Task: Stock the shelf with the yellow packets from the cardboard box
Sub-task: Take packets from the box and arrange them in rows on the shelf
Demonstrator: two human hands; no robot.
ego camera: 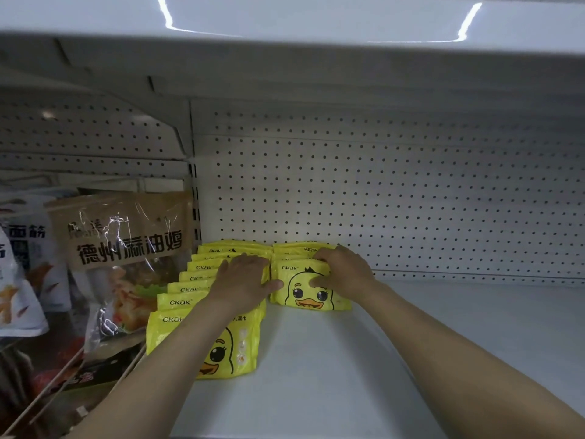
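Observation:
Two rows of yellow packets with a duck face stand on the white shelf (395, 359). The left row (186, 301) holds several packets and runs from the back panel toward me. The shorter right row (308, 296) stands against the back. My left hand (245, 277) lies flat over the tops of the left row, its thumb reaching toward the right row. My right hand (343, 270) grips the front packet of the right row, fingers over its top edge and thumb on its face. The cardboard box is out of view.
A white pegboard back panel (395, 201) closes the bay. An upright post (196, 201) divides it from the left bay, where a brown snack bag (126, 242) and other bags (19, 280) stand. Another shelf (285, 26) hangs overhead.

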